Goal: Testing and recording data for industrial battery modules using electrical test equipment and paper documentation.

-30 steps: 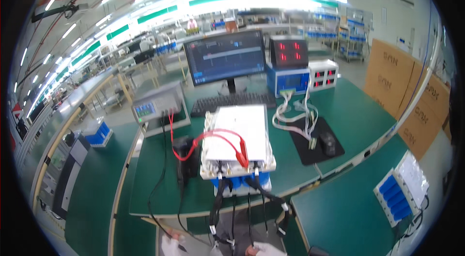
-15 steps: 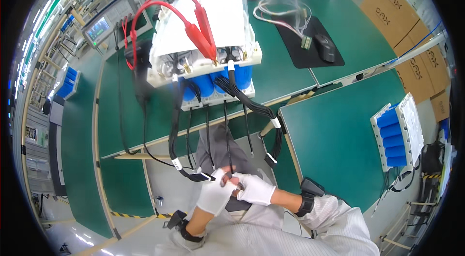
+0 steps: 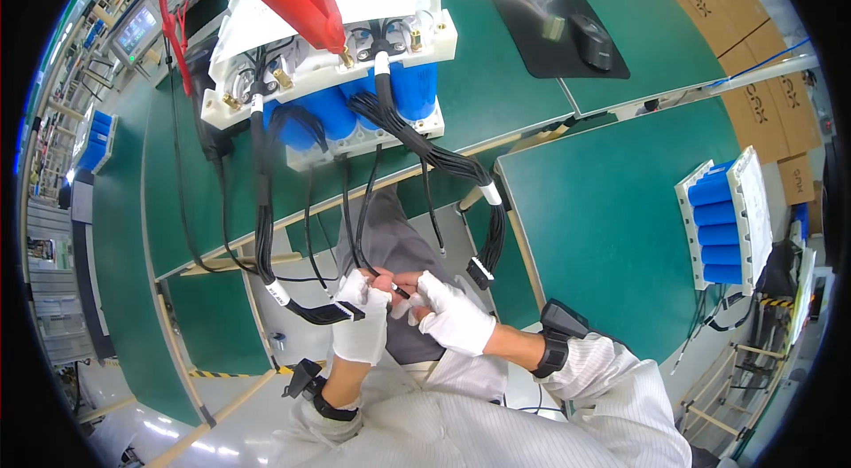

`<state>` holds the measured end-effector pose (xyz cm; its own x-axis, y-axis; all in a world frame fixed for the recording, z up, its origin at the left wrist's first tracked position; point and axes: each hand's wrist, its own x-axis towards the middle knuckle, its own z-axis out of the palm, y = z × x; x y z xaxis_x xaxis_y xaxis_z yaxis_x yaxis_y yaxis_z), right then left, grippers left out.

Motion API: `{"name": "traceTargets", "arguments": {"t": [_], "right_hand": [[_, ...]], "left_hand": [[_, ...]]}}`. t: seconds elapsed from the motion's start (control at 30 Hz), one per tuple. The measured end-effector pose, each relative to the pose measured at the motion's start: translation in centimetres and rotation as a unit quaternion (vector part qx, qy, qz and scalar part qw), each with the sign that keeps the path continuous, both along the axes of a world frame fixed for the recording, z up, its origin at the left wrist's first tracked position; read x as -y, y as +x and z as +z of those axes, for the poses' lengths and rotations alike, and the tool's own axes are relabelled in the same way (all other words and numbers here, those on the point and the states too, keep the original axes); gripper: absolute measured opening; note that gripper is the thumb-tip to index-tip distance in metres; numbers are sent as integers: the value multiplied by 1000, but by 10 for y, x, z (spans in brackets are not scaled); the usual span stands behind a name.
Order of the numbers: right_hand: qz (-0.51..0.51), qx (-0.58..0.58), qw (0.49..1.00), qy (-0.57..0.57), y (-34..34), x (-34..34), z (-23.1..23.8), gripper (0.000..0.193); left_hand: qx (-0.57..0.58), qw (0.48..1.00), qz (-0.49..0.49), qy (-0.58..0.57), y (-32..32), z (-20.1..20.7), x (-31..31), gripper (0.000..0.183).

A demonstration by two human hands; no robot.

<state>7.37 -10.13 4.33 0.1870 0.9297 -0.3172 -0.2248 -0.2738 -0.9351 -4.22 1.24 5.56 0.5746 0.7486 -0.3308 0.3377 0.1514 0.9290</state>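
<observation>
My left hand point(image 3: 362, 326), in a white fingerless glove, pinches a thin black cable point(image 3: 362, 233) close to its end. My right hand point(image 3: 456, 317), gloved the same way, has its fingertips closed at the tip of that cable. Both hands meet in front of my lap, below the table edge. The cable hangs from a battery pack with blue cylinder cells point(image 3: 412, 91) in a white frame point(image 3: 434, 47). Beside my left hand hangs a thick black wire bundle ending in a connector point(image 3: 341, 313). Another bundle's white connector point(image 3: 480, 273) hangs beyond my right hand.
Red clip leads point(image 3: 297, 3) grip the pack's top edge. A mouse point(image 3: 592, 42) rests on a black mat point(image 3: 532, 20), with loose wires nearby. A second blue-celled pack point(image 3: 722, 224) stands on the right-hand green table point(image 3: 612, 229). Cardboard boxes point(image 3: 718, 7) are stacked behind.
My view has shifted, so the pack appears larger and farther left. My hands have moved slightly up and left, and the fingers have parted enough to show the cable's end between them.
</observation>
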Motion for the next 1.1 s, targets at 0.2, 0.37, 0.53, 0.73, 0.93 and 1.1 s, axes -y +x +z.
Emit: {"name": "traceTargets", "arguments": {"t": [0.2, 0.37, 0.53, 0.73, 0.93, 1.1], "right_hand": [[-21, 15, 999, 35, -3, 1, -2, 52], [-71, -65, 995, 1, 5, -1, 18, 45], [-83, -184, 979, -31, 10, 0, 20, 26], [-125, -232, 965, 0, 9, 0, 18, 22], [-135, -220, 966, 20, 6, 2, 17, 21], [-141, -121, 983, 3, 9, 2, 16, 17]], "left_hand": [[41, 998, -21, -46, -1, 0, 0, 9], [44, 999, 2, -10, -2, 4, -7, 10], [44, 997, 19, 59, 1, 19, -4, 19], [77, 996, 40, 24, 8, 8, 10, 19], [105, 994, 34, -23, 8, 3, 16, 21], [112, 994, -3, -8, 9, -1, 19, 14]]}}
